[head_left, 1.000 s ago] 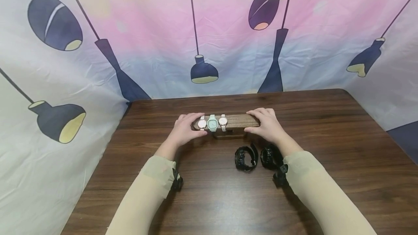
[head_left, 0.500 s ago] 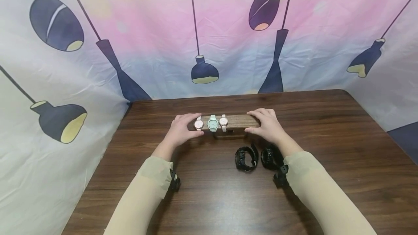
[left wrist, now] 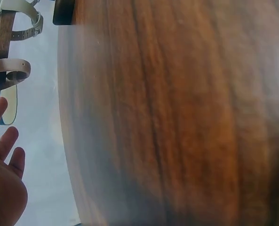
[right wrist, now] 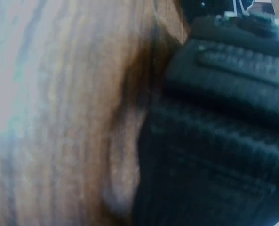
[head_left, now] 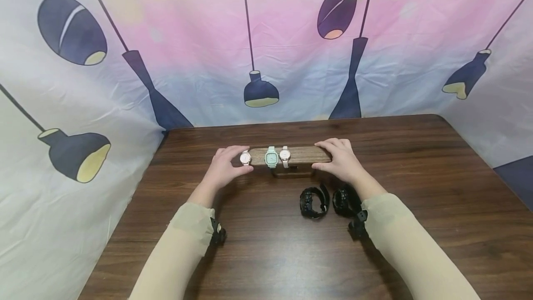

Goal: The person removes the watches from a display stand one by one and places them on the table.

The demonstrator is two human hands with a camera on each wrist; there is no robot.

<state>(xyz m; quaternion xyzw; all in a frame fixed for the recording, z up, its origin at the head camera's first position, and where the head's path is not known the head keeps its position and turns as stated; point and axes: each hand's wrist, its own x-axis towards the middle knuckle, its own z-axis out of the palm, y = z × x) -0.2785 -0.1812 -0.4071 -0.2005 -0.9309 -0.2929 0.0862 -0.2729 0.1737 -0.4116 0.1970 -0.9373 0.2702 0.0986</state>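
Observation:
In the head view a wooden watch stand (head_left: 308,154) with a horizontal bar stands near the back of the table. My left hand (head_left: 220,168) pinches a white-strapped watch (head_left: 245,158) at the bar's left end, thumb in front and fingers behind. Its looped strap (left wrist: 19,65) shows around the bar's tip in the left wrist view, other fingers spread below. Farther along the bar sit a mint-green square watch (head_left: 271,157) and another white watch (head_left: 285,154). My right hand (head_left: 339,160) grips the bar's right end.
Two black watches lie on the table in front of the stand: one curled black watch (head_left: 313,202) and a second black watch (head_left: 343,199) close by my right wrist. The wooden table (head_left: 283,249) meets a printed cloth backdrop (head_left: 208,82) behind.
My left hand has moved left with the white watch, sliding it along the bar to the left end, away from the mint-green one. My right hand stays where it was.

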